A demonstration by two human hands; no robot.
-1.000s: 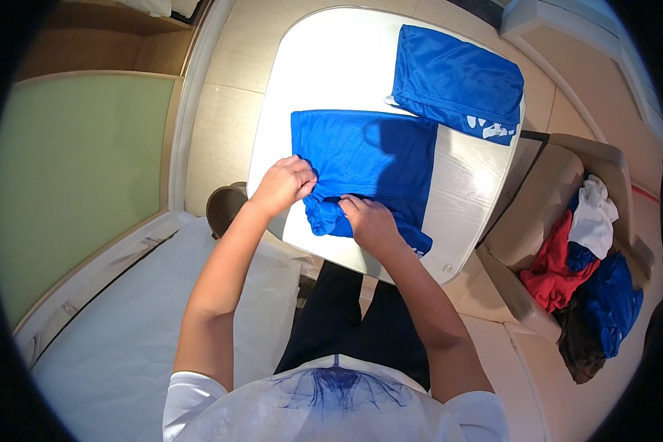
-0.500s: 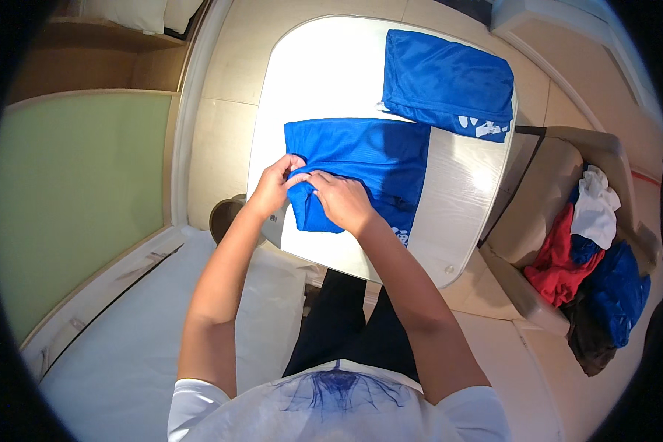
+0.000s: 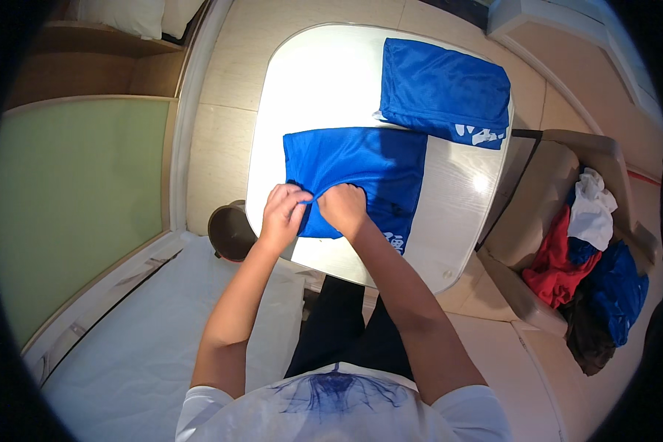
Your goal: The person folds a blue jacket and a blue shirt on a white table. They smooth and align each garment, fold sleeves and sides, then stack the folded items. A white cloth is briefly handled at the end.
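A folded blue garment [image 3: 390, 166] of thin, slightly shiny fabric lies across the white table [image 3: 449, 199], white print showing at its near right corner. At its left side my left hand [image 3: 282, 212] pinches a bit of the fabric between thumb and fingers. Curled like a fist, my right hand [image 3: 344, 209] grips the cloth just beside it. A raised crease runs between the two hands, and the right fingertips are hidden from view. Beyond, at the far right of the table, rests a second folded blue garment [image 3: 446, 88] with white print along its near edge.
A tan armchair [image 3: 534, 199] stands to the right, piled with red clothing [image 3: 556, 258], a white cloth [image 3: 594, 210] and blue and dark pieces. Left of the table is a brown bin [image 3: 232, 232]. A pale-covered surface [image 3: 162, 331] lies at the near left, beside a green panel [image 3: 81, 169].
My right hand has closed from flatter fingers into a fist on the cloth. My left hand has shifted slightly down, still at the garment's left side. The view has shifted a little.
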